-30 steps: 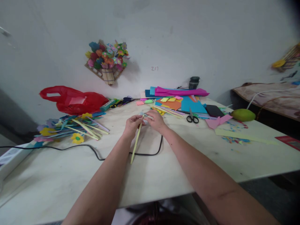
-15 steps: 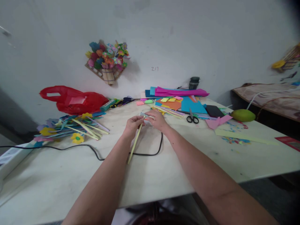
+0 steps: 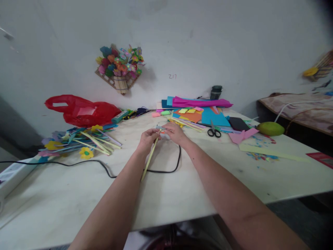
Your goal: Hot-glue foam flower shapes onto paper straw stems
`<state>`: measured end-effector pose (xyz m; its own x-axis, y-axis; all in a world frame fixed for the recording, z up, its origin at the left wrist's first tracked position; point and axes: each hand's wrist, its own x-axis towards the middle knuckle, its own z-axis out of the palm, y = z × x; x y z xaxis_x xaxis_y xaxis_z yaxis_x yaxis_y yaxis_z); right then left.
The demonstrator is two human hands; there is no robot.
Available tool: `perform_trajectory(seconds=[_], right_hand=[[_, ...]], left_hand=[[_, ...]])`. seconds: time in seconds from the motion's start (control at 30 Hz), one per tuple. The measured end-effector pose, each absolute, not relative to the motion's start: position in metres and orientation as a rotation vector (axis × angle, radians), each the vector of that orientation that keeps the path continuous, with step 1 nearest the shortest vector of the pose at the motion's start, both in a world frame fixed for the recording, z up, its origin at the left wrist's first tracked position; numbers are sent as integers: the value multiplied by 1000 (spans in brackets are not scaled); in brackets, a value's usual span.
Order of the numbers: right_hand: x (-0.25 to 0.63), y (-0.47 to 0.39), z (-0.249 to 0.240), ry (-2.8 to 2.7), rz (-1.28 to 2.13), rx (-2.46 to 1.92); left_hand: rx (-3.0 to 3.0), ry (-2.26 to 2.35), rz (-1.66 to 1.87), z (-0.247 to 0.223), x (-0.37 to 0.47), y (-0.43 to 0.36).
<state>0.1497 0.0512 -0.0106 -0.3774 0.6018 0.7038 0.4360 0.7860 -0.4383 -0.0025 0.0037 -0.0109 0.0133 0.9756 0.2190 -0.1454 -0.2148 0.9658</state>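
A thin pale-yellow stem point(image 3: 149, 159), like a paper stick, slants down toward me from my left hand point(image 3: 148, 139), which is closed around its upper end. My right hand point(image 3: 174, 133) is closed too, its fingertips meeting those of the left at the top of the stem. Between the fingertips show a small pale-blue bit and a spot of orange; the fingers hide most of it, so its kind is unclear. A black cord point(image 3: 162, 172) runs across the table under the stem and curves up below my right hand.
On the left lie foam-like flowers with stems point(image 3: 85, 152), a red plastic bag point(image 3: 88, 113) and a white power strip point(image 3: 19, 173). Scissors point(image 3: 214, 132), coloured sheets point(image 3: 214, 116), a phone point(image 3: 238, 123), a green-yellow fruit point(image 3: 271, 128) and paper scraps point(image 3: 262, 157) lie on the right.
Both hands stay in nearly the same place, still together at the top of the stem. The fingers of my right hand have shifted very slightly.
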Motion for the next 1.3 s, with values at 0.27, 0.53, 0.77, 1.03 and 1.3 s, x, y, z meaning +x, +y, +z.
perform_trajectory(seconds=[0.27,0.53,0.77,1.03,1.3], right_hand=[[147,47,-10,-2016,275,-785],[148,45,-6,-2032,320,-834],[148,42,-5,-1965,410,-872],[149,42,-9,-1881,365,-890],[146,37,-6,-1869,269,-931]], left_hand=[[1275,960,1417,-11,-3,3],[1235,956,1398,-10,-2,3],[1119,861,1327,-6,-2,2],[818,710,1241,-1,-7,2],[737,697,1197,3,-6,-1]])
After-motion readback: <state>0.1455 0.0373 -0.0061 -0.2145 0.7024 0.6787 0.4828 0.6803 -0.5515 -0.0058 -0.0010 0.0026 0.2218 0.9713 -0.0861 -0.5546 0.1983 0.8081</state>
